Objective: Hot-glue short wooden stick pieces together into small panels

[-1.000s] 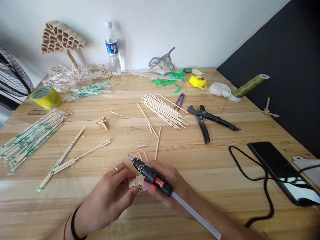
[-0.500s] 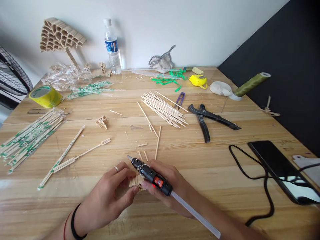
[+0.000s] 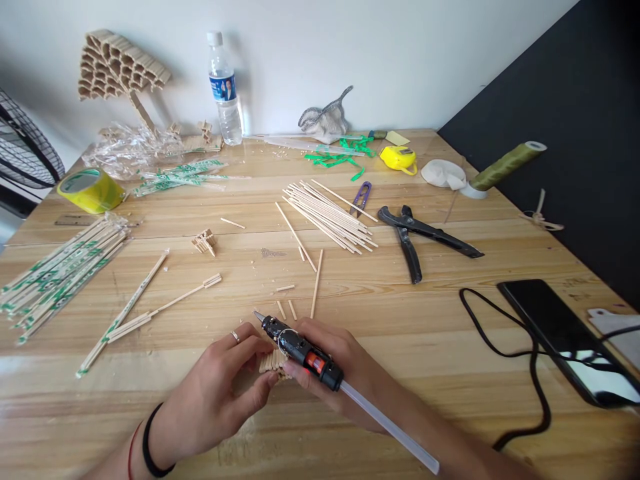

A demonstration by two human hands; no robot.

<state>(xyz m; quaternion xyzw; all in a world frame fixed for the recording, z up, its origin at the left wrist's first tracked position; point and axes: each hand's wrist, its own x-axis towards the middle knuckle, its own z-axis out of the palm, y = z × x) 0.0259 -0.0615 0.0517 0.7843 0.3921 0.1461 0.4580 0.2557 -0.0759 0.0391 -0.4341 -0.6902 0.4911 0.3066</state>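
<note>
Between my hands is a small block of short wooden sticks (image 3: 272, 361), lined up side by side. My left hand (image 3: 213, 390) is closed, pinching the block's left side with thumb and fingers. My right hand (image 3: 350, 363) is closed round a black hot glue gun (image 3: 295, 343), and its thumb also touches the block. The gun's nozzle points up and left, past the block, and a long clear glue stick (image 3: 390, 427) juts from its rear. Part of the block is hidden by fingers and gun. Short stick pieces (image 3: 285, 288) lie just beyond the nozzle.
Loose sticks (image 3: 327, 217), purple thread snips (image 3: 361, 198) and a black cutter (image 3: 415, 237) lie mid-table. Wrapped chopsticks (image 3: 67, 273), yellow tape (image 3: 91, 190) and a small stick cluster (image 3: 204, 242) are at left. A phone (image 3: 565, 333) and black cable (image 3: 536, 387) occupy the right.
Both hands, the block and the glue gun keep nearly the same pose. The whole view has shifted very slightly, and the red light by the right thumb no longer shows.
</note>
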